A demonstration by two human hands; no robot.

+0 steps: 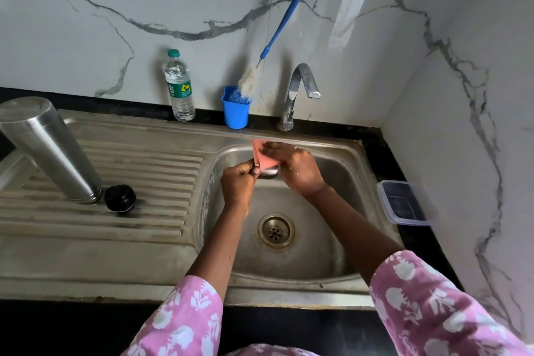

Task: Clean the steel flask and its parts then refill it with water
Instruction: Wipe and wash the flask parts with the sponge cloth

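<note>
- Steel cup [270,172]: small shiny flask part, held over the sink basin between both hands; only its rim and a strip of wall show below the scrub pad.
- Left hand [238,182]: fingers curled, pinching the cup's near-left edge together with the pad's lower corner.
- Right hand [299,169]: fingers bent over the pad, pressing it onto the cup from the right; flecks of foam on the knuckles.
- Scrub pad [264,156]: salmon-pink, flat, tilted, lying on top of the cup and sticking out beyond the fingers toward the tap.
- Sink [326,263]: steel basin under the grip, drain straight below the hands.
- Tap [300,89]: chrome, just beyond the grip, spout pointing right; no stream visible.
- Flask [53,150]: steel body, standing on the ribbed draining board well left of the grip.
- Stopper [120,198]: black, round, just beside the flask's foot, left of the hands.
- Water bottle [179,87]: clear plastic, green cap, green label with a yellow patch; wording too small to read; beyond and left of the grip.
- Blue cup [235,111]: holds a bottle brush [278,30] with a blue handle leaning on the wall.
- Plastic box [403,202]: clear, on the counter right of the grip.
</note>
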